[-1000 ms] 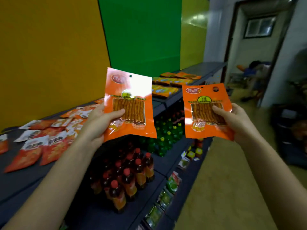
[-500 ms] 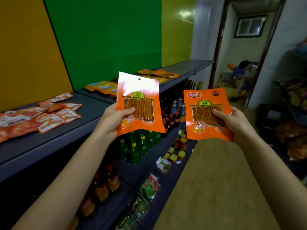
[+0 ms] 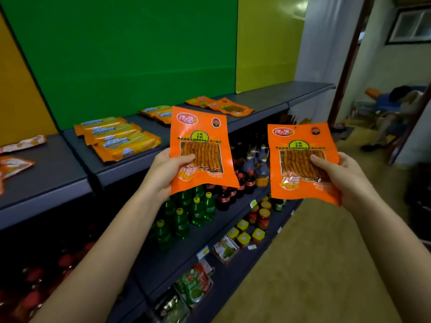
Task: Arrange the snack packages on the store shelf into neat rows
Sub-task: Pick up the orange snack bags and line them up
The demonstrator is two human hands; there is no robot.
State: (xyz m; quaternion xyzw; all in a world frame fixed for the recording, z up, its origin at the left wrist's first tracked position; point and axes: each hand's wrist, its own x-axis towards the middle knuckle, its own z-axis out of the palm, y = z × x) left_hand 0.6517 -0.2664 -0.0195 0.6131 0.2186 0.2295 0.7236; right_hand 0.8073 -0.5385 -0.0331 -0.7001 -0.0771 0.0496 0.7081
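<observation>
My left hand (image 3: pixel 164 171) pinches an orange snack packet (image 3: pixel 200 136) by its left edge, thumb on the clear window. My right hand (image 3: pixel 338 173) grips a second matching orange packet (image 3: pixel 296 145) by its right edge. Both packets are held upright in the air, in front of the top shelf (image 3: pixel 268 101). On that dark shelf lie two or three more of the same orange packets (image 3: pixel 224 106) further along, and a group of yellow-orange packs (image 3: pixel 116 138) to the left.
Red-and-white packets (image 3: pixel 14 164) lie at the shelf's left end. Lower shelves hold green bottles (image 3: pixel 191 210), dark cola bottles (image 3: pixel 240 180), jars (image 3: pixel 261 215) and pouches (image 3: pixel 196 285). The aisle floor (image 3: pixel 314 264) runs on the right. A person (image 3: pixel 396 108) sits beyond the doorway.
The view has shifted right along the shelf, so the yellow-orange packs and the far orange packets are closer. Both hands still hold their packets, now slightly further apart.
</observation>
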